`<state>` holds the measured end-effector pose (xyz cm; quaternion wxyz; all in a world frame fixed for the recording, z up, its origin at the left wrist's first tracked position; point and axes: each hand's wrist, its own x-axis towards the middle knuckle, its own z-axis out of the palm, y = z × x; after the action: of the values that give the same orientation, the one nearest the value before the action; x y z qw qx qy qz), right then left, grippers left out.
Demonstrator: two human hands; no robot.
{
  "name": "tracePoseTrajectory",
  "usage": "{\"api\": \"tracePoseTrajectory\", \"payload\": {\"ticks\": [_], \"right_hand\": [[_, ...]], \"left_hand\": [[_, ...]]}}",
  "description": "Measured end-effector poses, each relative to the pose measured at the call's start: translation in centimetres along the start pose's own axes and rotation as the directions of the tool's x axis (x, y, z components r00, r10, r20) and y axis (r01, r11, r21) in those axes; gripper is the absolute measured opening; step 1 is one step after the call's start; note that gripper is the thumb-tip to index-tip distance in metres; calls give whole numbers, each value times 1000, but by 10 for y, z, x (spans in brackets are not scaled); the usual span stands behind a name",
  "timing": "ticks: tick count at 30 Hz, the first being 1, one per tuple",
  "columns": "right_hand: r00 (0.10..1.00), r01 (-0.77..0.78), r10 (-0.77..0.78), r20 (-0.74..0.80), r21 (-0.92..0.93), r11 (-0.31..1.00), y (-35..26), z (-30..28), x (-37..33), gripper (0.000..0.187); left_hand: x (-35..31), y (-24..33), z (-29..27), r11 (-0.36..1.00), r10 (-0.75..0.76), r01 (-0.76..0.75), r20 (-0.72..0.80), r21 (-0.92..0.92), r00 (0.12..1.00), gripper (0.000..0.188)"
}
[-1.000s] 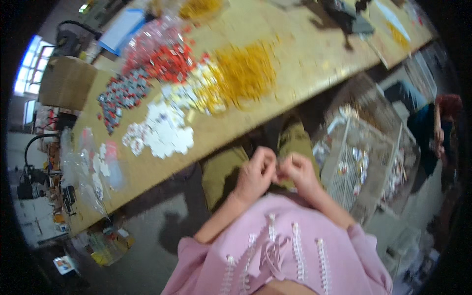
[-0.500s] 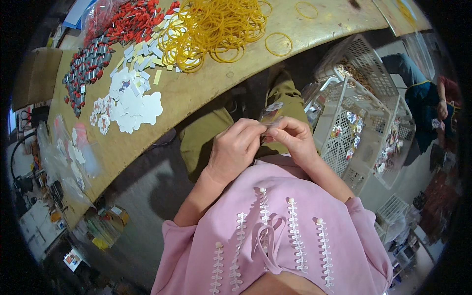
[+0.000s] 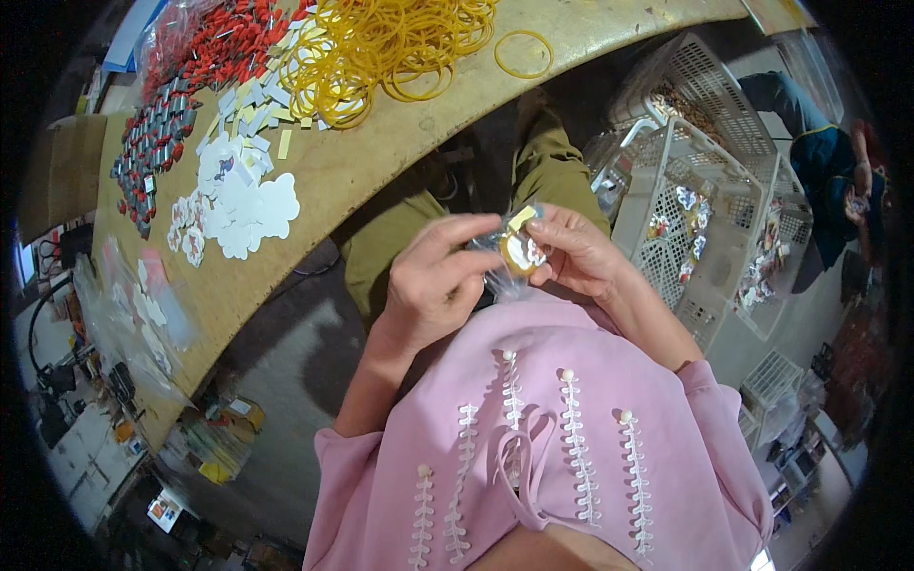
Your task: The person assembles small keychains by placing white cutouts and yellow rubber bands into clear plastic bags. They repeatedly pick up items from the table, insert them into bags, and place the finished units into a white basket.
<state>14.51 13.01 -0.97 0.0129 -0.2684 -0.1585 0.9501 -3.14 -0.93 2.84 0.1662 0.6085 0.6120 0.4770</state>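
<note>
Between my hands, over my lap, is a small clear plastic bag (image 3: 515, 250). In it show a white cut-out piece with printed colour, something golden-yellow and a pale yellow strip. My right hand (image 3: 579, 249) pinches the bag's right edge between thumb and fingers. At its left side is my left hand (image 3: 433, 276), with its index and other fingers spread apart and the tips reaching the plastic. Whether those fingertips touch the bag or stop just short is slightly blurred.
On the table (image 3: 314, 209) at the upper left lie yellow rubber bands (image 3: 381, 48), red parts (image 3: 228, 43), grey-and-red cylinders (image 3: 152, 143), paper strips (image 3: 257, 105) and white cut-outs (image 3: 243, 205). White plastic baskets (image 3: 657, 181) stand at the right, holding packets. Another person's hand (image 3: 862, 195) shows far right.
The bag has turned and come nearer my body, its printed piece now facing up. My left hand has drawn back to the left and its fingers have spread; before, both hands pinched together.
</note>
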Motion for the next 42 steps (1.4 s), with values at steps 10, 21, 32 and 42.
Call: {"api": "tracePoseTrajectory", "payload": {"ticks": [10,21,32,42], "right_hand": [[984,168,-171,-48,-46,985,10,0,1,27],[939,203,-263,-223,-259,944,14,12,3,20],[889,329,-431,-153,-441,835,29,8,10,15],[938,264,-282,-201,-114,958,22,7,12,22]], "left_hand": [[-11,1,15,773,-533,496,20,-396,846,16],[-17,-13,19,644,-615,558,80,-524,785,11],[-16,-13,32,642,-653,598,66,-479,754,9],[-15,-3,29,579,-688,532,-19,-618,726,7]]}}
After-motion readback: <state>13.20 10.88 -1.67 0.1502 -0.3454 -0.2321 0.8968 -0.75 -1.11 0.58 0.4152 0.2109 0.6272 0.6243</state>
